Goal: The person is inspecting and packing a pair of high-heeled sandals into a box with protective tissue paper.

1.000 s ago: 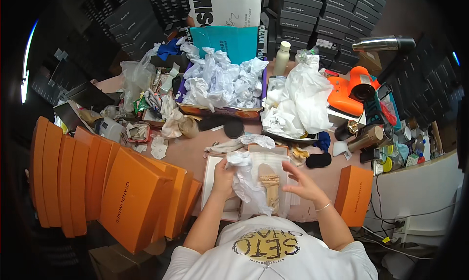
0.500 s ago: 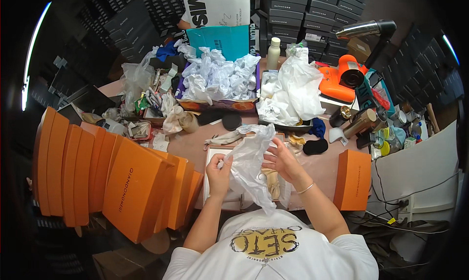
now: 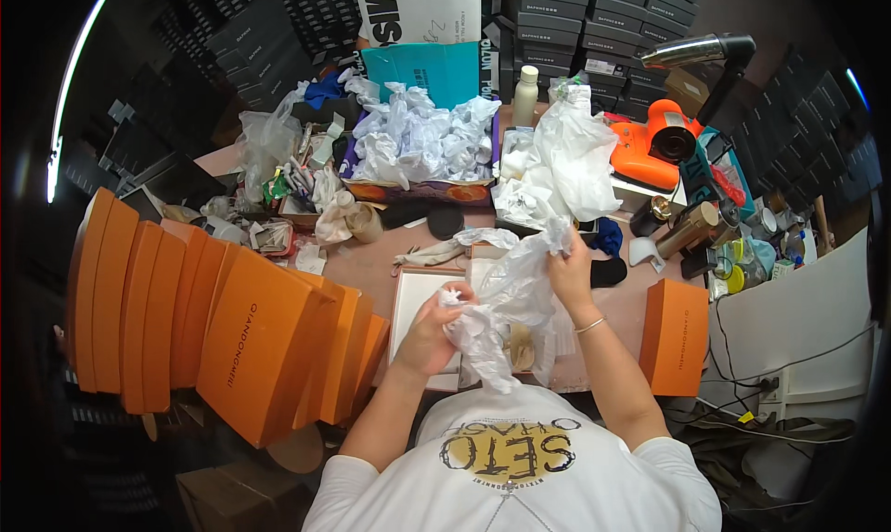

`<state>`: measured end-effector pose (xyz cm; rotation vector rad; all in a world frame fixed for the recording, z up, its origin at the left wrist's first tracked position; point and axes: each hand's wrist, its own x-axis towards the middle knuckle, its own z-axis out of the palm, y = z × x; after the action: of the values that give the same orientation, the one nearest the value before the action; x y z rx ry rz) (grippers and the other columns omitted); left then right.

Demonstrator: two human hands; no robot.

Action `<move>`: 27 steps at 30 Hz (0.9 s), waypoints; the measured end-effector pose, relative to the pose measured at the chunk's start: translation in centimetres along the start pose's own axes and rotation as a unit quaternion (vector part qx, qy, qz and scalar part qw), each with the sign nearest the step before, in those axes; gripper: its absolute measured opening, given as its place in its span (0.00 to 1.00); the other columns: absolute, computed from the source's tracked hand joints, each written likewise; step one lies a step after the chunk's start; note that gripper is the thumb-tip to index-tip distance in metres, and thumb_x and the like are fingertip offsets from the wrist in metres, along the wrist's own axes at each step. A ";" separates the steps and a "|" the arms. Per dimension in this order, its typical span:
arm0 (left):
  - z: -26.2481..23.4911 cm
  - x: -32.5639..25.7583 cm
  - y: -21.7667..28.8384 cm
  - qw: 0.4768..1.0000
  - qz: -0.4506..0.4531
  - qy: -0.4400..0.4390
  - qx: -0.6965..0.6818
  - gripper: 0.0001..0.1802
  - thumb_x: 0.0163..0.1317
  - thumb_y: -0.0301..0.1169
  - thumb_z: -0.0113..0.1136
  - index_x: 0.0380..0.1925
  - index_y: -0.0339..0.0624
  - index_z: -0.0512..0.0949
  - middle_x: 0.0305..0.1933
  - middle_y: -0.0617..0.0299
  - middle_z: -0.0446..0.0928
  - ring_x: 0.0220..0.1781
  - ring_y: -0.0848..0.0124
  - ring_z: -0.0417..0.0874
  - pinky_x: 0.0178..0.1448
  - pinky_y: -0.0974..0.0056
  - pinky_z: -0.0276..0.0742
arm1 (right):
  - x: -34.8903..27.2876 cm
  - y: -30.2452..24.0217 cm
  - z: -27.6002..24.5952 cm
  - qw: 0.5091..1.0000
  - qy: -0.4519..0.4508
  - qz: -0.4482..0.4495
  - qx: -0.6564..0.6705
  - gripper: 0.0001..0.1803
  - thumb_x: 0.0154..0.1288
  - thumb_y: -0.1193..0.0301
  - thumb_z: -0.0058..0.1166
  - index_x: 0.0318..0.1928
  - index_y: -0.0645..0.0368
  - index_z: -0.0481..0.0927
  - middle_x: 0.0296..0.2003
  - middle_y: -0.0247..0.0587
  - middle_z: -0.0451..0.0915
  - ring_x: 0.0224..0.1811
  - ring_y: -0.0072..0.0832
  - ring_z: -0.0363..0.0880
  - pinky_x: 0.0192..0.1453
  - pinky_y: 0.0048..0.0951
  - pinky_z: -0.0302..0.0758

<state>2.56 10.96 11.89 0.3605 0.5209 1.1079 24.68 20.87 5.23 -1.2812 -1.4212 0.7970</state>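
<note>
Both my hands hold a crumpled sheet of white tissue paper [image 3: 510,295] lifted above an open white shoe box [image 3: 415,302] on the table. My left hand [image 3: 434,326] grips the sheet's lower end near my chest. My right hand [image 3: 571,270] pinches its upper edge, raised toward the far side. Under the paper a beige shoe [image 3: 521,346] partly shows inside the box; the rest of it is hidden.
A row of orange shoe boxes [image 3: 223,328] leans at my left; one orange box [image 3: 675,334] lies at my right. Beyond are a box of crumpled white paper [image 3: 418,147], a white plastic bag [image 3: 575,156], an orange tool [image 3: 654,142], bottles and clutter, and black boxes stacked behind.
The tissue paper has come up off the box. My right hand rose and moved away from me with its edge, while my left hand gathered the lower end.
</note>
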 end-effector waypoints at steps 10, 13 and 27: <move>-2.1 3.5 -3.4 0.872 0.220 0.162 0.405 0.07 0.59 0.23 0.61 0.37 0.38 0.78 0.29 0.71 0.74 0.31 0.83 0.71 0.36 0.75 0.69 | -4.8 -5.0 1.3 0.884 -0.261 0.182 0.341 0.22 0.61 0.72 0.56 0.56 0.63 0.72 0.42 0.33 0.78 0.40 0.21 0.77 0.44 0.23 0.74; -3.4 3.8 -4.1 0.847 0.254 0.162 0.438 0.19 0.57 0.26 0.65 0.48 0.36 0.73 0.42 0.63 0.75 0.43 0.78 0.73 0.45 0.71 0.71 | -6.3 -5.1 1.9 0.926 -0.212 0.147 0.275 0.21 0.62 0.75 0.56 0.56 0.64 0.72 0.43 0.35 0.79 0.44 0.19 0.77 0.50 0.21 0.72; -4.1 2.9 -8.5 0.995 0.009 0.073 0.072 0.22 0.61 0.28 0.60 0.55 0.42 0.69 0.51 0.60 0.76 0.52 0.71 0.77 0.56 0.66 0.74 | -2.9 -2.7 0.8 0.840 0.019 0.249 0.482 0.15 0.66 0.72 0.54 0.52 0.61 0.73 0.43 0.36 0.79 0.43 0.24 0.79 0.44 0.28 0.78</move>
<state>7.63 10.21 3.46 0.4126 0.7303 1.1215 22.91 17.56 6.82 -0.8173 -0.4464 1.5668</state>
